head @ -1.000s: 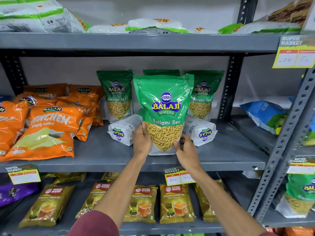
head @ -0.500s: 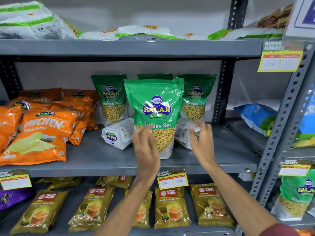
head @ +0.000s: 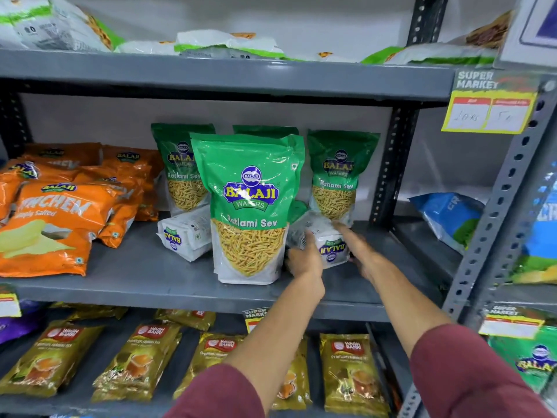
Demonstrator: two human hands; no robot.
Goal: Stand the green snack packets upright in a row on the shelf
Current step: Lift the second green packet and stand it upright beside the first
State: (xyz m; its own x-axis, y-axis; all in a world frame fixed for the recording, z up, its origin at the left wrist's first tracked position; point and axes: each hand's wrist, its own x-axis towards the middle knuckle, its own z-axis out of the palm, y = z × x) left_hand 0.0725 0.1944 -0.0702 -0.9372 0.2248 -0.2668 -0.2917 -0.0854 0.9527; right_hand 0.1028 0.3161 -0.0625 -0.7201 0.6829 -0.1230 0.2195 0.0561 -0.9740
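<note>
One green Ratlami Sev packet (head: 247, 206) stands upright at the front of the grey middle shelf (head: 135, 267), free of both hands. Behind it stand two more green packets, one on the left (head: 180, 167) and one on the right (head: 340, 173), and the top of a third (head: 265, 129) peeks out between them. Two packets lie flat with their white backs up, one to the left (head: 187, 233) and one to the right (head: 327, 245). My left hand (head: 304, 257) grips the right lying packet's left side, thumb on top. My blurred right hand (head: 358, 248) has its fingers stretched along that packet's right edge.
Orange snack packets (head: 51, 224) lie piled on the shelf's left half. A perforated upright (head: 391, 164) bounds the bay on the right, with a blue packet (head: 446, 215) beyond it. Gold tea packets (head: 138, 360) fill the shelf below. White-green bags (head: 229, 45) lie on the top shelf.
Both hands let go of the front upright packet, which stays standing, and moved right to the packet lying flat beside it. The camera view shifted closer and to the right.
</note>
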